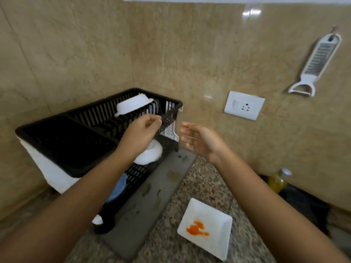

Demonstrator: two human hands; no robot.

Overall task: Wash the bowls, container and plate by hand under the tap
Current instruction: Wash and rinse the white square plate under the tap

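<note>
A black two-tier dish rack (57,141) stands in the corner. A white bowl (133,106) lies upside down on its upper tier. Another white bowl (150,154) rests upside down on the lower tier, and a blue dish (116,186) sits further along that tier. My left hand (142,130) hovers over the rack's right end, fingers loosely curled, holding nothing. My right hand (199,139) is open in the air just right of the rack. A square white plate (206,227) smeared with orange sauce lies on the counter at the front.
A grey mat (152,202) lies under the rack on the speckled stone counter (199,183). A wall socket (244,105) and a hanging white grater-peeler (315,63) are on the tiled wall. A yellow bottle (279,182) and dark items stand at the right.
</note>
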